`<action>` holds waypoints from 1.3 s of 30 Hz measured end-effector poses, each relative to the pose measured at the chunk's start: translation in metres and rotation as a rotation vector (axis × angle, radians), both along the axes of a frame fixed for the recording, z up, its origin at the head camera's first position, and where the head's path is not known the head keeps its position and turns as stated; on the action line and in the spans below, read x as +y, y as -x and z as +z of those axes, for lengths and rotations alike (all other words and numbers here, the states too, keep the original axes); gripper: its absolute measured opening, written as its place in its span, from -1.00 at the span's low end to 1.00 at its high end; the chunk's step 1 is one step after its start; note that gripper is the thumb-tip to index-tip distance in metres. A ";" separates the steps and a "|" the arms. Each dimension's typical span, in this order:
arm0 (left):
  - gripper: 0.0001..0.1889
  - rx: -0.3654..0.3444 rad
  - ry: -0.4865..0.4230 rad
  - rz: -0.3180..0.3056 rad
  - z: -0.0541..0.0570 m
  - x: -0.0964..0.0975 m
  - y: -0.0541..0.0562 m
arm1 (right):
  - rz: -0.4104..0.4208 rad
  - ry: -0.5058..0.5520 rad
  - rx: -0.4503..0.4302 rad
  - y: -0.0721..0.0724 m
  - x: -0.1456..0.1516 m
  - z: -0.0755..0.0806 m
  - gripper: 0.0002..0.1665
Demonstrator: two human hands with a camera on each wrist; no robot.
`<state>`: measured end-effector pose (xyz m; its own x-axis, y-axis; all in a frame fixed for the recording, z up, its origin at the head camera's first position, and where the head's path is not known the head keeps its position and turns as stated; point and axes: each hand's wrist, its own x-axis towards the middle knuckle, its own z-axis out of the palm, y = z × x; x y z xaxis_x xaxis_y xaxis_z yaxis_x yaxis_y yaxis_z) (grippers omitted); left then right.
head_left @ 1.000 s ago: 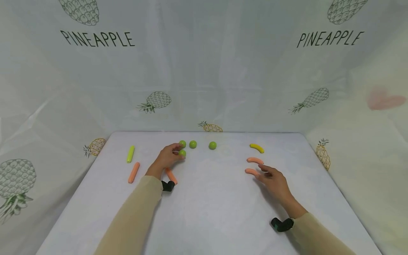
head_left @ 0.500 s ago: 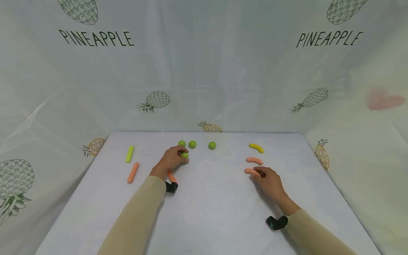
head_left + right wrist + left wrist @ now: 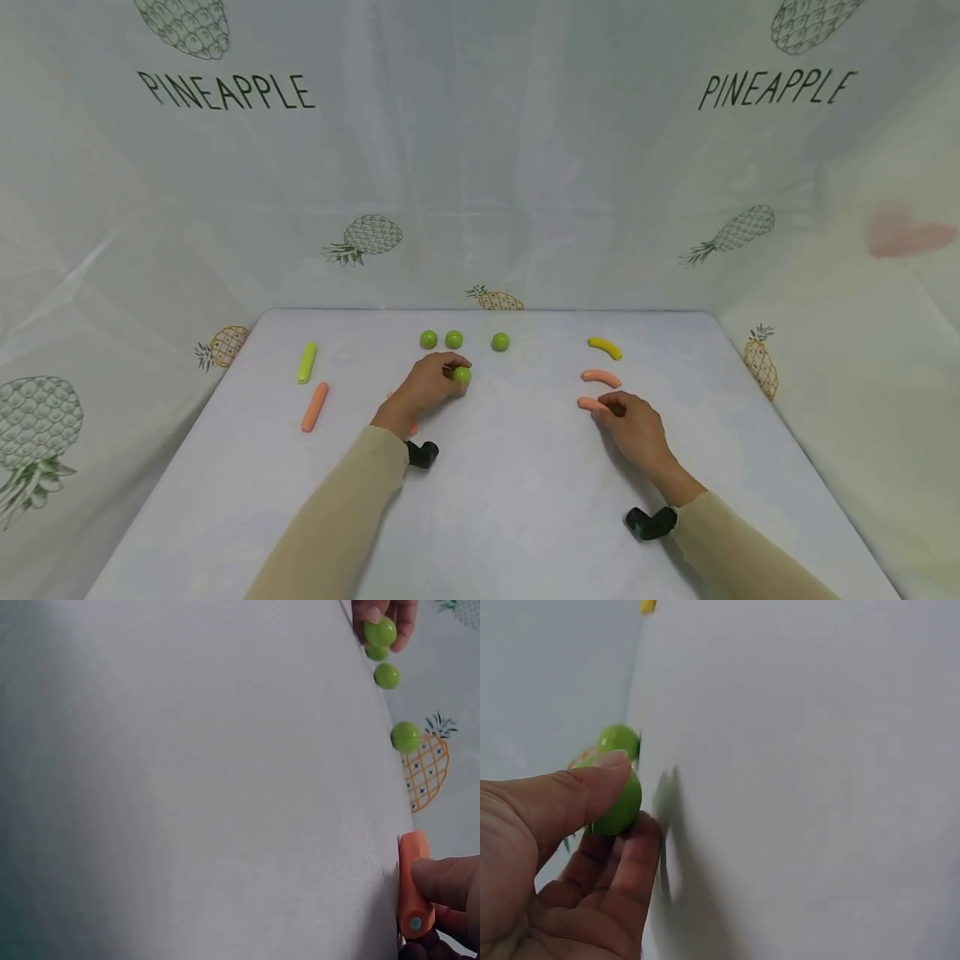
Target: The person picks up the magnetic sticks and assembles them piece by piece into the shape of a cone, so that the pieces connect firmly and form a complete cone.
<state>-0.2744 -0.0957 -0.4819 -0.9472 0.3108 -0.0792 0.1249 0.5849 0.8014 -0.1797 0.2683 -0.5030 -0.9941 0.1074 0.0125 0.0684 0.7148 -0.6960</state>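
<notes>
My left hand (image 3: 429, 385) pinches a glossy green ball (image 3: 462, 376) between thumb and fingers, a little in front of the row at the back of the table. In the left wrist view the thumb covers part of this green ball (image 3: 621, 806), and another ball shows behind it. At the right, my right hand (image 3: 633, 427) pinches a short, curved orange rod (image 3: 590, 404). The right wrist view shows the thumb on the side of the orange rod (image 3: 413, 889), which has a pale teal dot on its end.
Three more green balls (image 3: 453, 339) line the back edge. Beyond my right hand lie another curved orange rod (image 3: 601, 378) and a yellow one (image 3: 604, 347). At left are a straight lime rod (image 3: 307, 363) and an orange one (image 3: 315, 407). My left wrist mostly hides another orange rod (image 3: 413, 427).
My left hand has carried its green ball rightward and slightly nearer, away from the back row. My right hand has moved slightly left and closed its fingertips on the nearer curved orange rod.
</notes>
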 end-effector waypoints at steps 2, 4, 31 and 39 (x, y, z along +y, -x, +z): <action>-0.60 0.006 -0.029 -0.015 -0.002 0.007 -0.005 | -0.004 -0.006 0.006 0.001 -0.001 -0.001 -0.60; -0.61 0.024 -0.036 -0.037 -0.006 0.014 -0.010 | -0.009 -0.016 0.010 0.002 -0.001 -0.002 -0.60; -0.63 0.015 -0.038 -0.129 -0.014 0.052 -0.034 | -0.012 0.122 0.025 0.010 -0.082 0.003 -0.55; -0.62 0.027 -0.028 -0.152 -0.010 0.059 -0.038 | 0.006 0.128 0.043 0.012 -0.095 0.002 -0.70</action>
<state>-0.2364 -0.0372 -0.4915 -0.8905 0.4528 -0.0439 0.2321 0.5352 0.8122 -0.1912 0.1729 -0.5014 -0.9936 0.1049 0.0421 0.0322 0.6201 -0.7839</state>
